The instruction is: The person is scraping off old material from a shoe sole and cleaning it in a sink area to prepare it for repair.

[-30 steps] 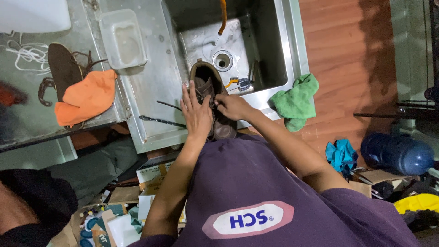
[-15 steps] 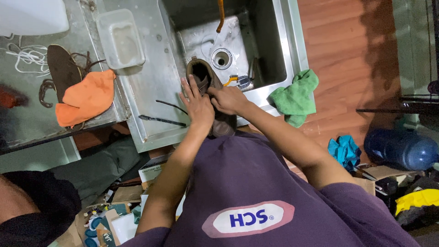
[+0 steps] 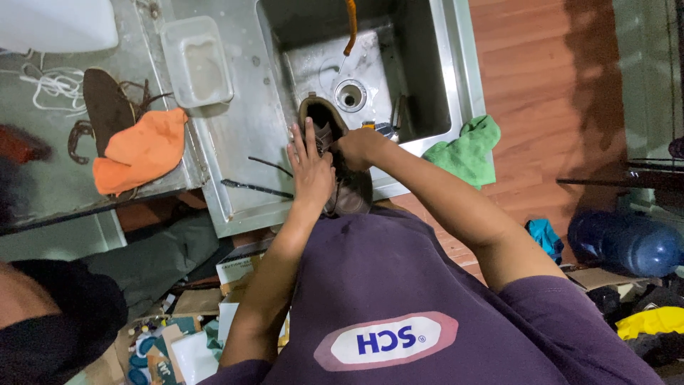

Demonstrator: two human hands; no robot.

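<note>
Two hands (image 3: 335, 160) on shoe (image 3: 324, 117), toe toward drain (image 3: 350, 95)

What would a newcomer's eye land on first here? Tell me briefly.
First, the brown shoe held over the front edge of the steel sink, the left hand flat against it and the right hand gripping it. Next, the orange cloth on the counter at left, and the green cloth right of the sink.

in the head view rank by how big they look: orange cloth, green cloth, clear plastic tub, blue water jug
1. orange cloth
2. blue water jug
3. green cloth and clear plastic tub look about alike, so no ranking between them. The jug sits lower, so true sizes are unsure.
</note>
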